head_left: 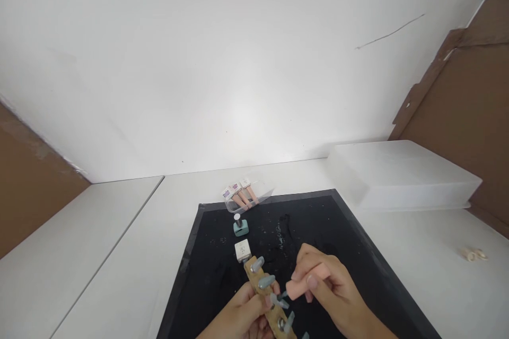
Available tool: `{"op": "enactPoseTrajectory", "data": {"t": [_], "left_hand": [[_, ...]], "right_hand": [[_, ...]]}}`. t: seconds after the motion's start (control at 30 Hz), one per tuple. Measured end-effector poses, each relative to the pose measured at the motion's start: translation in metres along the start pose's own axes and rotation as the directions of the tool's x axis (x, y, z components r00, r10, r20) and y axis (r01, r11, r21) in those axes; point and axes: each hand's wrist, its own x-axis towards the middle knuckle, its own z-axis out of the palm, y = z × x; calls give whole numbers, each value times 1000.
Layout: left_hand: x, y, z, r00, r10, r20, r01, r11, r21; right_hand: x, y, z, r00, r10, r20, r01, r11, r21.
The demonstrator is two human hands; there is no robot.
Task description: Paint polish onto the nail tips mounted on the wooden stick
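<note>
My left hand is closed around a wooden strip that carries several grey-green false nail tips on small round mounts. In my right hand is a nail polish brush with a peach-pink cap handle, gripped between thumb and fingers. Its dark bristle end meets or nearly meets one of the middle nail tips; contact is hard to make out. Just beyond the strip's far end stands a white square bottle. Behind that is a small teal bottle with a silvery, pale-topped stem.
Under the work lies a black mat with smudges. At its far edge, a clear tray holds three pink-handled bottles. A white box sits at the right, with small beige pieces nearer me. A white wall rises behind.
</note>
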Motion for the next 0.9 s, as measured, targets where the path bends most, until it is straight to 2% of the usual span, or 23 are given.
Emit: {"op": "enactPoseTrajectory", "data": {"t": [0.07, 0.2, 0.3, 0.4, 0.57, 0.7, 0.83, 0.9], "left_hand": [[1, -3, -2, 998, 60, -3, -60, 998, -8], [2, -6, -3, 988, 126, 93, -128, 992, 7], [3, -8, -3, 982, 162, 95, -162, 987, -4], [5, -9, -5, 979, 162, 123, -161, 987, -15], [6, -10, -9, 968, 178, 175, -181, 984, 1], [8, -14, -10, 966, 194, 171, -197, 980, 0], [9, -14, -12, 960, 207, 187, -210, 978, -7], [10, -13, -13, 960, 173, 222, -180, 984, 13]], "right_hand": [[0, 0, 0, 1000, 22, 16, -22, 1000, -6], [-1, -1, 1, 1000, 9, -13, -9, 1000, 19], [-1, -2, 1, 999, 44, 1, -44, 999, 16], [0, -1, 1, 998, 61, 17, -61, 998, -7], [-2, 3, 0, 996, 82, -44, -80, 996, 42], [-2, 2, 1, 995, 97, 19, -98, 995, 22], [-3, 3, 1, 996, 76, -54, -75, 997, 24], [-3, 3, 0, 996, 77, -53, -75, 996, 42]]}}
